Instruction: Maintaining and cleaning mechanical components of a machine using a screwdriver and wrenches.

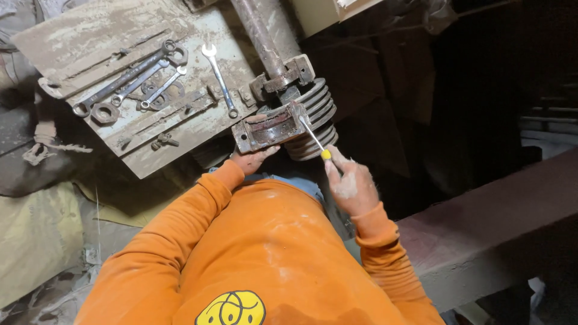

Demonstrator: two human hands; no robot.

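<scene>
Head view, right hand (pixel 351 185) gripping screwdriver (pixel 314 138), left hand (pixel 253 160) half hidden under bearing housing (pixel 269 126), grasp unclear

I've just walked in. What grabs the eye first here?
Bright orange sleeves fill the bottom of the view. At centre, the right hand pokes a yellow-handled screwdriver at a rusty bearing housing beside a grooved pulley, with the left hand beneath. Wrenches lie on a dusty plate, upper left.
</scene>
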